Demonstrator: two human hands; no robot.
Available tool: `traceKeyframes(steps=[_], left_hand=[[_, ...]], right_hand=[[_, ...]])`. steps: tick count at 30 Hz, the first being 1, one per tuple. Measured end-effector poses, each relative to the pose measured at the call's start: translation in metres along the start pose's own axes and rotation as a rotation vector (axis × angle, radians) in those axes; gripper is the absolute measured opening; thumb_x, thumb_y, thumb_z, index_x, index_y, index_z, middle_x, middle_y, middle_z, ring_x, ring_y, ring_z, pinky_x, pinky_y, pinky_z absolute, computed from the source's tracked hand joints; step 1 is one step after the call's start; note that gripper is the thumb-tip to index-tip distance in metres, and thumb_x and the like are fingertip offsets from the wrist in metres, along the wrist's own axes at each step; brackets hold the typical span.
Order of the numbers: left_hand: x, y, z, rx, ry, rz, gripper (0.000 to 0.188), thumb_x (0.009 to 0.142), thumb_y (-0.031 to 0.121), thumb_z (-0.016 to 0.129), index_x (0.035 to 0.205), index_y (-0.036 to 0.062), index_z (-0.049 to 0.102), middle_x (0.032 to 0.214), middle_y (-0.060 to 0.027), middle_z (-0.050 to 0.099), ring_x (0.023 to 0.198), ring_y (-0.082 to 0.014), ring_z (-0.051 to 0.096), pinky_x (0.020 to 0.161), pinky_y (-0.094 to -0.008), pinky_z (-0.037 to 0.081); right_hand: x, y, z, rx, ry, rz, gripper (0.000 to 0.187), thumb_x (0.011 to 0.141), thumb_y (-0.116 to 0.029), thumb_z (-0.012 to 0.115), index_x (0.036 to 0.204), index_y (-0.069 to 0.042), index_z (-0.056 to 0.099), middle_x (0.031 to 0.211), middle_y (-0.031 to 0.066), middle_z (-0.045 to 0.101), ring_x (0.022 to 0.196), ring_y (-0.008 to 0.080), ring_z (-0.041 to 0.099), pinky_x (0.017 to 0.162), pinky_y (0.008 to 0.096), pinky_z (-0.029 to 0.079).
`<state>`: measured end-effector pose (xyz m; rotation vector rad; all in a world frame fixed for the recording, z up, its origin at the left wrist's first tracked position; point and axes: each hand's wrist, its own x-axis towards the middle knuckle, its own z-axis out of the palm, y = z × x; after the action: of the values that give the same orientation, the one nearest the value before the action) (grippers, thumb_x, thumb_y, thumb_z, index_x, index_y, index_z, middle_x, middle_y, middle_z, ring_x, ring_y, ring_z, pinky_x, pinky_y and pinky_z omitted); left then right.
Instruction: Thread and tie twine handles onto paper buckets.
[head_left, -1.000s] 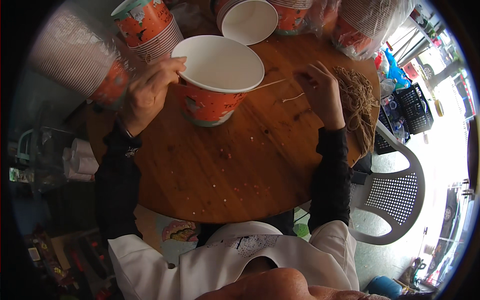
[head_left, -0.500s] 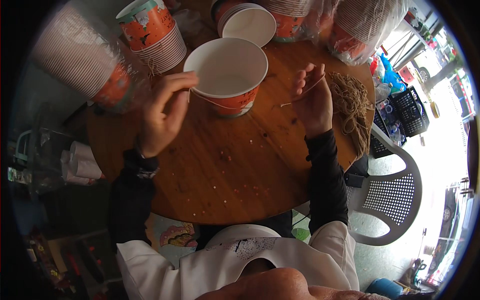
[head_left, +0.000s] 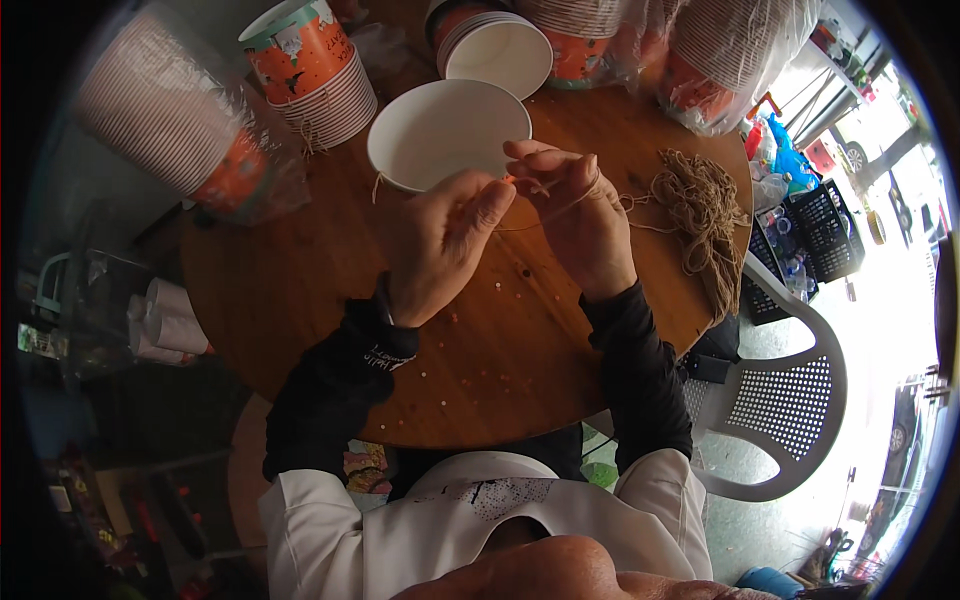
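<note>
A paper bucket (head_left: 440, 128), white inside and orange outside, stands upright on the round wooden table. A short end of string (head_left: 377, 188) shows at its left rim. My left hand (head_left: 447, 240) is closed in front of the bucket, hiding most of its front wall, with thumb and fingers pinched at thin brown string. Close against it, my right hand (head_left: 588, 225) is closed on the same string, which runs across its fingers. From there a strand trails right to the tangled string heap (head_left: 700, 215). The exact pinch points are partly hidden by my fingers.
Stacked orange buckets (head_left: 315, 75) stand at the back left, beside a plastic-wrapped stack (head_left: 165, 110). A stack lies tipped (head_left: 498, 58) behind the bucket, with another wrapped stack (head_left: 725, 65) at the back right. A grey plastic chair (head_left: 780, 400) and black crates (head_left: 822, 230) are right of the table (head_left: 500, 370).
My left hand has left the bucket's left rim and moved right. My right hand has come slightly left, and both now meet at the string before the bucket.
</note>
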<state>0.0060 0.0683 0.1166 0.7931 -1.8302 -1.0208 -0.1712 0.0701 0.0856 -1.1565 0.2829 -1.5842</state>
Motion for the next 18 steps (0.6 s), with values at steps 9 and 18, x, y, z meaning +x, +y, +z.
traceKeyframes(steps=[9,18], left_hand=[[0.012,-0.002,0.032,-0.076,0.149,0.132,0.023,0.101,0.018,0.054,0.090,-0.0023,0.059,0.079,-0.0053,0.059,0.070,-0.0109,0.057,0.062,-0.0252,0.047],[0.024,-0.012,0.025,0.165,0.208,0.378,0.009,0.097,0.009,0.058,0.096,0.0004,0.057,0.083,-0.0078,0.059,0.069,-0.0171,0.058,0.062,-0.0294,0.047]], right_hand=[[-0.004,-0.001,0.007,-0.020,-0.017,0.071,0.051,0.104,-0.041,0.042,0.124,0.003,0.060,0.123,0.0099,0.062,0.100,0.0195,0.062,0.084,0.0331,0.053],[-0.005,0.005,0.005,-0.197,0.073,0.023,0.044,0.103,-0.034,0.048,0.128,0.001,0.059,0.113,0.0073,0.065,0.106,0.0147,0.060,0.095,0.0309,0.047]])
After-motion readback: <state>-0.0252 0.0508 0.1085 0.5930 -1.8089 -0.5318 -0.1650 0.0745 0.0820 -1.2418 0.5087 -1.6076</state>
